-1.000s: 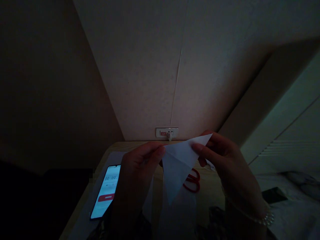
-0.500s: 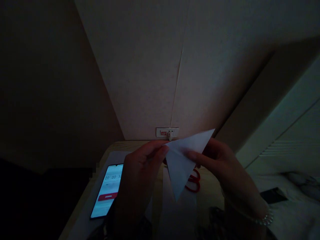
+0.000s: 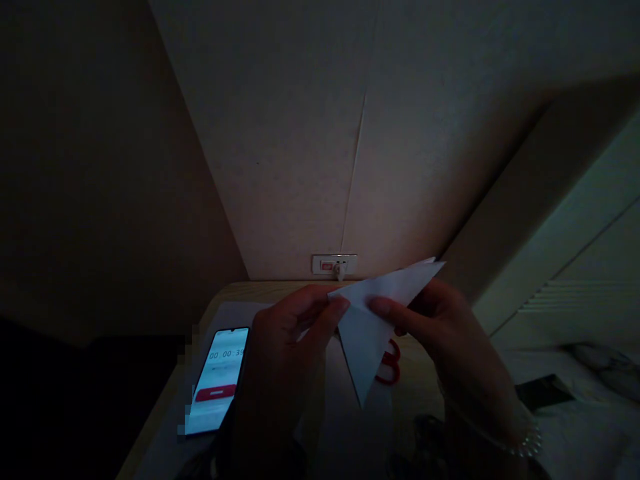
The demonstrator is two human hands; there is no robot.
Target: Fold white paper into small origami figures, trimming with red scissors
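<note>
Holds a folded white paper triangle (image 3: 367, 340) above the pale wooden tabletop (image 3: 250, 291), pinching its left corner between thumb and fingers of the left hand (image 3: 290, 337) and clasping its upper middle in the right hand (image 3: 443, 330), thumb in front. Has red looped scissor handles (image 3: 391, 359) partly hidden behind, a lit rectangular smartphone (image 3: 220, 370) at left.

Around the wrist of the right hand (image 3: 440, 330) runs a thin, pale band (image 3: 531, 441) with shiny, ridged, bead-like loops along its outer side, while dark, faintly mottled cloth clothing (image 3: 427, 437), its details lost in shadow, shows near the forearms.
</note>
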